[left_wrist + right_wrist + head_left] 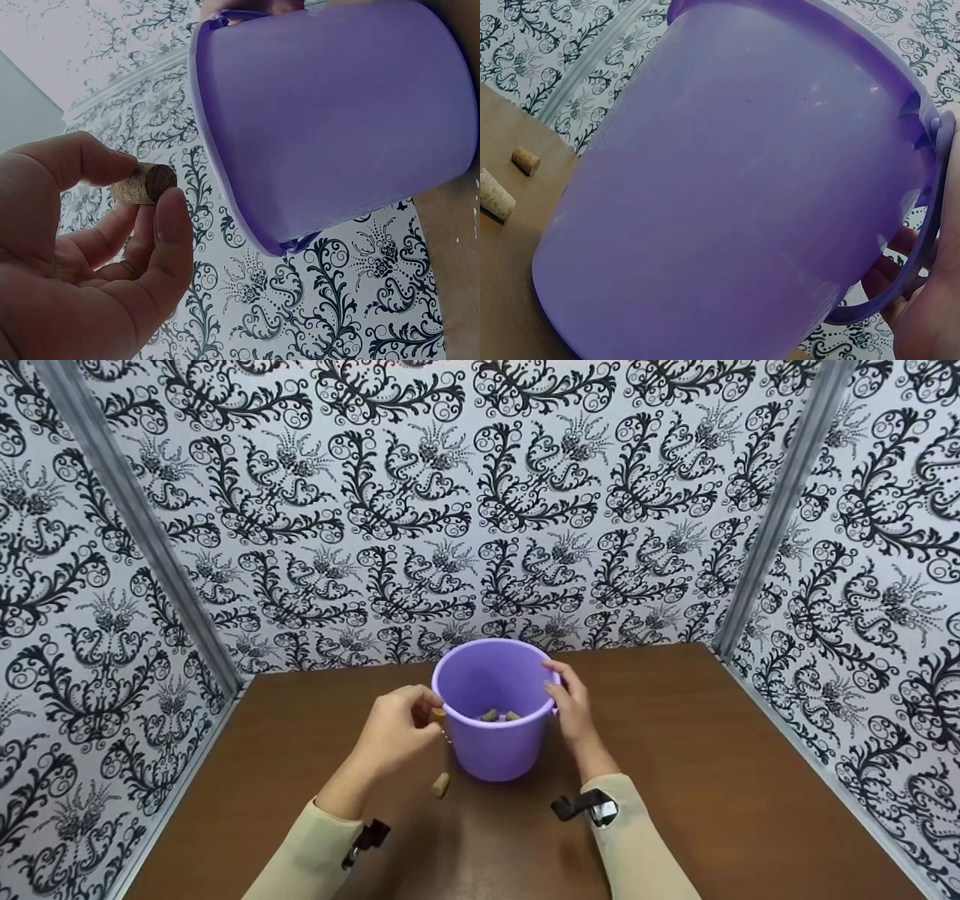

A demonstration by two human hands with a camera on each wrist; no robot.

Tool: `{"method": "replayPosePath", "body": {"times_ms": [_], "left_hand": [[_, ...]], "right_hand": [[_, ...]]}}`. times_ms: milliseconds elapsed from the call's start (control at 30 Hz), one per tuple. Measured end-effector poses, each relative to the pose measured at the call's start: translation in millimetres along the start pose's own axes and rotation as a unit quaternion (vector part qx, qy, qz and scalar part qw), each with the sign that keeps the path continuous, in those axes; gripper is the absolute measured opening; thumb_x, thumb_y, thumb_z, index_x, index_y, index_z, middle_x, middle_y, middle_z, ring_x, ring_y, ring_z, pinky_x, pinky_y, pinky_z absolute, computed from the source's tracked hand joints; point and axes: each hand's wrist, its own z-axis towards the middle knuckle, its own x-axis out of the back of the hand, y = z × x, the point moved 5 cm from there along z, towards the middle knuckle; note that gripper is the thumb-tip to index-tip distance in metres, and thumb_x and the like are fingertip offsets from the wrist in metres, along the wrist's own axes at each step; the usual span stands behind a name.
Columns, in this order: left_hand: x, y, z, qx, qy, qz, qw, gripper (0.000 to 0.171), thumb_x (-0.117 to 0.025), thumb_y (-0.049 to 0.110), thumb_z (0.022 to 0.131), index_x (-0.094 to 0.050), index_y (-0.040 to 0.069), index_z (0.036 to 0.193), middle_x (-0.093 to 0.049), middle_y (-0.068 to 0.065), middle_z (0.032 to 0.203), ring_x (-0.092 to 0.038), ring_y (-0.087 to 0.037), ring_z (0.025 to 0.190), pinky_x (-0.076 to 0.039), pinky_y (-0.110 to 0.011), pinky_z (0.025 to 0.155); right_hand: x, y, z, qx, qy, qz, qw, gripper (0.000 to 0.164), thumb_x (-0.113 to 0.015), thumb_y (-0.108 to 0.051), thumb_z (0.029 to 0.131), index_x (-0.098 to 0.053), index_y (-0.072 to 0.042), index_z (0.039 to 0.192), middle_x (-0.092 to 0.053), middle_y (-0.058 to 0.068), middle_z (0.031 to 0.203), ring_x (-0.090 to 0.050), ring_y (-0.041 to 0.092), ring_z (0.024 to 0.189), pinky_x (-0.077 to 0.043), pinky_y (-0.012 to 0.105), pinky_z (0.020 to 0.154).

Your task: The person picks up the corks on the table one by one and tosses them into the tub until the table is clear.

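Observation:
A purple bucket (498,750) stands upright on the table, with a few corks (490,715) at its bottom. My left hand (394,731) is just left of the bucket's rim. In the left wrist view it pinches a cork (150,184) between thumb and fingers, apart from the bucket. My right hand (576,712) grips the bucket's rim on the right, near the curved handle (922,262). Another cork (440,785) lies on the table in front of the bucket. Two loose corks (526,161) show on the table in the right wrist view.
The brown wooden table (712,780) stretches out on both sides of the bucket. Behind it rises a wall (480,510) with a black-and-white floral pattern, and grey metal posts (776,510) mark the corners. Black straps (577,805) sit at both wrists.

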Motion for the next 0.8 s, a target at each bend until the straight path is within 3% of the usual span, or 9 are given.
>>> {"method": "replayPosePath", "body": {"times_ms": [500,800], "left_hand": [[-7.2,10.8,32.4,-0.008,-0.012,-0.022,0.9996,0.025,-0.072,-0.003,0.079,-0.076,0.008,0.102,-0.074,-0.004,0.09,-0.068,-0.016,0.079,-0.061,-0.029,0.074],[-15.8,6.8,51.2,0.016,-0.026,-0.021,0.9993,0.024,-0.072,-0.002,0.08,-0.075,0.01,0.101,-0.075,-0.002,0.091,-0.068,-0.016,0.081,-0.062,-0.031,0.075]], "right_hand": [[0,0,-1,-0.003,0.0,0.0,1.0,0.043,-0.052,0.0,0.098,-0.06,0.006,0.139,-0.058,0.03,0.147,-0.056,0.04,0.128,-0.049,0.022,0.099],[0,0,0,-0.005,-0.003,0.002,1.0,0.042,-0.052,0.0,0.098,-0.061,0.005,0.139,-0.059,0.029,0.147,-0.057,0.038,0.127,-0.049,0.022,0.098]]}}
